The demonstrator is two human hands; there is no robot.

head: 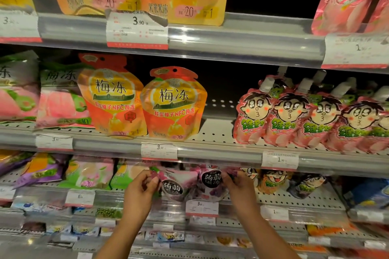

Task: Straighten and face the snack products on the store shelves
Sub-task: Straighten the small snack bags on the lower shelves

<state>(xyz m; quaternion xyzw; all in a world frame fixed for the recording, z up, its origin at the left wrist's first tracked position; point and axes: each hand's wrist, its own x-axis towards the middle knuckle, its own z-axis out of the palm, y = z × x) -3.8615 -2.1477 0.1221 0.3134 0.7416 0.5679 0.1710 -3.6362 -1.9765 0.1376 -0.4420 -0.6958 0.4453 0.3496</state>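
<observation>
Reaching under the middle shelf's rail (221, 154), I hold two purple-and-white jelly pouches on the lower shelf (294, 200). My left hand (141, 187) has its fingers curled round the left edge of the left pouch (174, 185), and my right hand (237, 181) pinches the right edge of the right pouch (210, 183). The two pouches touch side by side, black round labels facing me. Above them two orange pouches (172, 105) stand upright, and pink spouted pouches (294, 115) crowd in a row to their right. A white price tag (201, 208) sits just below the purple pair.
</observation>
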